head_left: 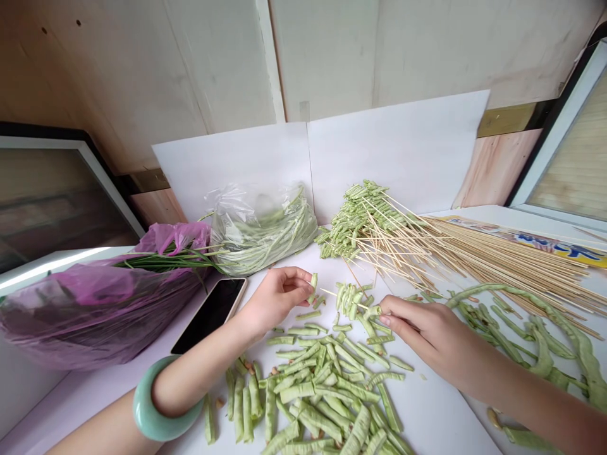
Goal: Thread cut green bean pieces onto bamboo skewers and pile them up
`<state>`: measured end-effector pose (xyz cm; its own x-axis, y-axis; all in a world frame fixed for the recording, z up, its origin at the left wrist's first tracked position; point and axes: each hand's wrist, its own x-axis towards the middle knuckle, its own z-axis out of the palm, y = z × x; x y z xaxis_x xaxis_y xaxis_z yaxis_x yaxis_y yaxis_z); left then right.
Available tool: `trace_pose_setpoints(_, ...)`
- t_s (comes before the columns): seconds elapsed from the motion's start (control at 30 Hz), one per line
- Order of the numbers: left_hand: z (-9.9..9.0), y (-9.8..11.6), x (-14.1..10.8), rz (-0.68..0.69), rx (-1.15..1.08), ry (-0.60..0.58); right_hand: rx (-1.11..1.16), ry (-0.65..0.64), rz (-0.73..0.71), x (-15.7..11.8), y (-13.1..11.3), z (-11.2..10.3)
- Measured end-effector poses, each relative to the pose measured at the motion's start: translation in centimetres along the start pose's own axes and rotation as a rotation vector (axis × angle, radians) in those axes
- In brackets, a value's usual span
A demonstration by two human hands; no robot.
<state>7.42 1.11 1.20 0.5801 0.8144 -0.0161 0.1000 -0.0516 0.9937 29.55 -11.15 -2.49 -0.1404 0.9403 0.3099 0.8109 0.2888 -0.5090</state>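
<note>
My left hand (284, 291) is closed in a pinch on a short piece of green bean (313, 285), held upright. Just right of it, the bare end of a thin wooden skewer (329, 292) points toward that piece. Several bean pieces (349, 301) are threaded side by side along the skewer. My right hand (410, 322) is closed at the skewer's other end, its fingertips against another bean piece (372, 312). Part of the skewer is hidden by the beans and fingers. Below both hands spreads a loose pile of cut bean pieces (327, 392).
Filled bean skewers (365, 218) are stacked at the back, beside bare sticks (512, 253). Whole beans and scraps (540, 347) lie right. A clear bag of long beans (263, 230), a purple bag (95, 309) of greens and a phone (208, 316) are left.
</note>
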Motion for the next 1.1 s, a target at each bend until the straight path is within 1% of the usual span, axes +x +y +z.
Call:
trace_pose_setpoints(0.2,0.14,-0.42,0.04,0.002,-0.101,-0.067,-0.001,-0.010,0.000,-0.03,0.09,0.09)
trace_pose_setpoints(0.67,0.19,-0.54,0.10,-0.010,-0.129,-0.066,-0.021,-0.009,0.021,0.05,0.15,0.09)
trace_pose_setpoints(0.87,0.22,-0.72,0.03,0.021,-0.118,-0.111,-0.009,-0.018,0.026,-0.04,0.12,-0.01)
trace_pose_setpoints(1.1,0.21,-0.67,0.06,0.009,-0.103,-0.048,0.022,-0.001,0.018,0.10,-0.31,-0.26)
